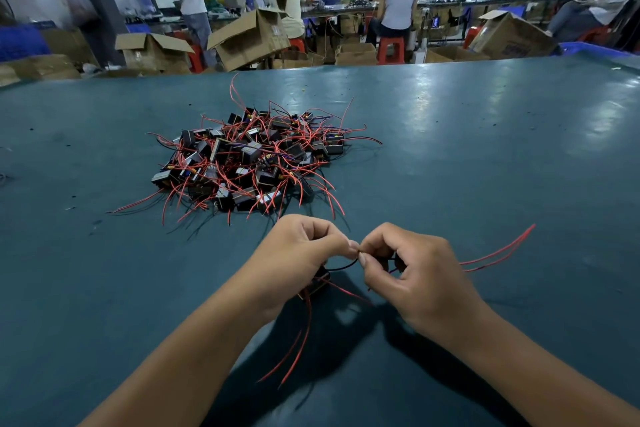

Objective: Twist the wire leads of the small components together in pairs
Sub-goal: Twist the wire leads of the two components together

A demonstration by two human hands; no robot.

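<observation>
Your left hand (pixel 298 250) and right hand (pixel 408 267) meet above the near table (pixel 485 149), each pinching the black lead (pixel 341 266) where the wire ends join; a component (pixel 317 282) hangs under the left palm. Keep both pinches close to the joint and roll one way, letting the red leads (pixel 498 251) trail free, well short of the pile (pixel 256 156).

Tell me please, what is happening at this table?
A person works at a dark green table. The left hand and right hand pinch thin black wire leads between fingertips, joining two small black components. A heap of small black components with red wires waits behind.
</observation>
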